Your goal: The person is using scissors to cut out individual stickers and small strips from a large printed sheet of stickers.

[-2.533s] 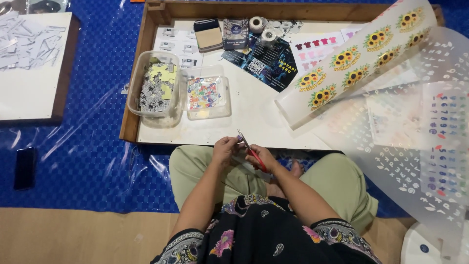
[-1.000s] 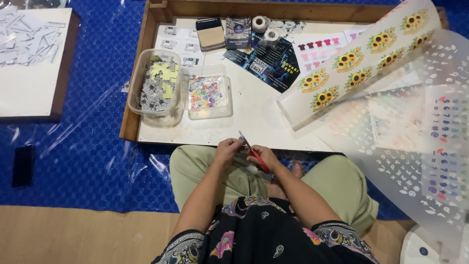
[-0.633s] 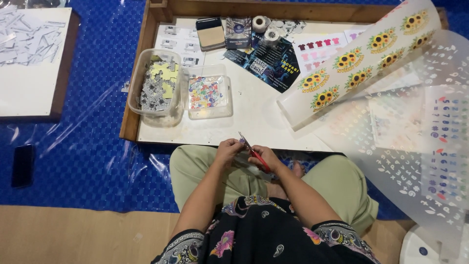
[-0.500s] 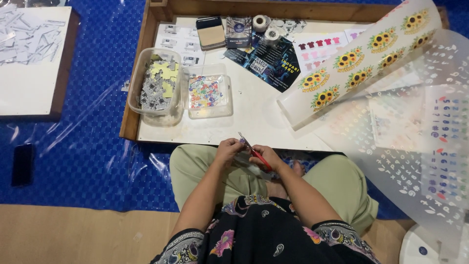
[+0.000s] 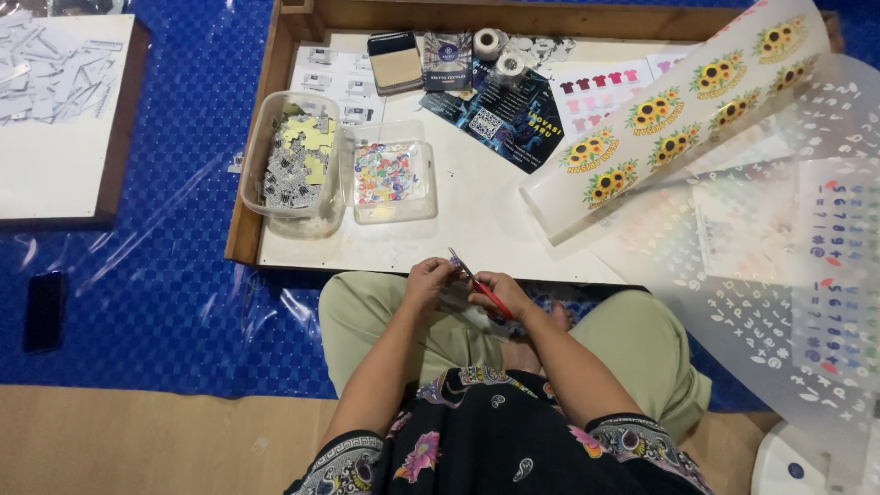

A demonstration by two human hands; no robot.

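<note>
Little differs from the earlier frames: both hands stay in the same spot above the lap, just near of the tabletop's (image 5: 477, 229) near edge, and the scissors keep the same slant, tips up and to the left. The things on the tabletop lie as they did.

The right hand (image 5: 500, 295) is closed around the red handles of the scissors (image 5: 475, 282), whose grey blades point toward the left hand (image 5: 429, 282). The left hand's fingers are pinched narrow on a small piece right at the blade tips (too small to tell what it is). Whether the blades are apart or together cannot be made out.

The scissors are slim, with short metal blades and bright red grips mostly hidden in the right hand's fist.

On the tabletop, far left, stands a clear tub (image 5: 291, 165) of small grey and yellow pieces, and just right of it a flatter clear box (image 5: 392, 181) with many-coloured bits. Farther right lies a curled sunflower sticker sheet (image 5: 678, 124), with a dark leaflet (image 5: 500, 124) and 2 rolls of tape (image 5: 500, 53) at the far side. A translucent sheet of small symbols (image 5: 779, 293) spreads at the right.
</note>
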